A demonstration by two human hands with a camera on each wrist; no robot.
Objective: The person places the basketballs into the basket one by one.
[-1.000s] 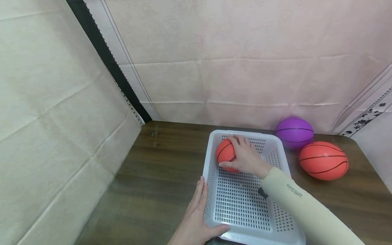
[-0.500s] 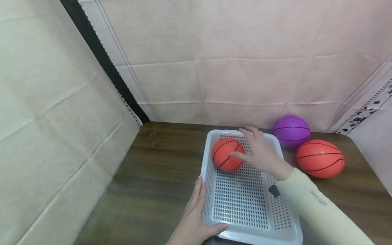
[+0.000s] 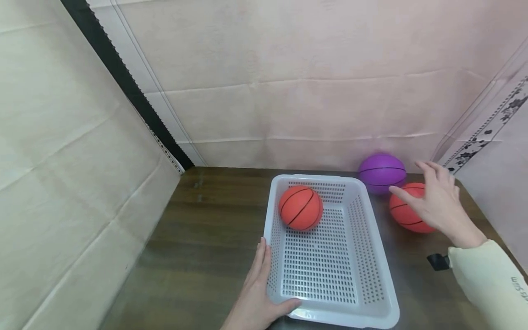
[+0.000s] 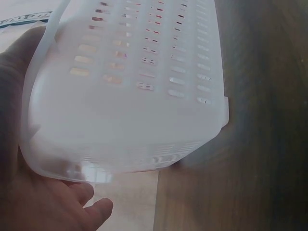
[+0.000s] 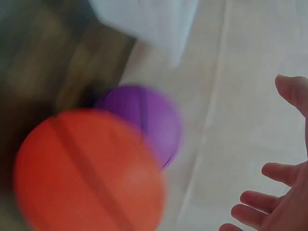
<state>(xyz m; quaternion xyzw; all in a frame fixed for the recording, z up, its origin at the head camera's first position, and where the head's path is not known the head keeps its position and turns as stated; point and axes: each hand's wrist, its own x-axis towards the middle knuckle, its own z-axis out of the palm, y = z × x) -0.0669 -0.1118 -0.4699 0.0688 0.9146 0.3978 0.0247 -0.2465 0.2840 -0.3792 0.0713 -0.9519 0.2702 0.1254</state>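
So our left hand (image 3: 257, 295) lies straight-fingered along the basket's (image 3: 319, 270) left side, thumb at its near edge, probably just steadying it, with an orange ball (image 3: 300, 208) sitting in the far left corner. Our right hand (image 3: 441, 201), fingers spread and holding nothing, hovers by the second orange ball (image 3: 406, 215), right of the basket, near the purple ball (image 3: 381, 173). The sleeve's (image 3: 482, 279) lettering is cut off, so we can't read it.

pale creased walls (image 3: 288, 110), seemingly cloth | brown wood-grain tabletop (image 3: 198, 256) | black corner strip (image 3: 130, 87)
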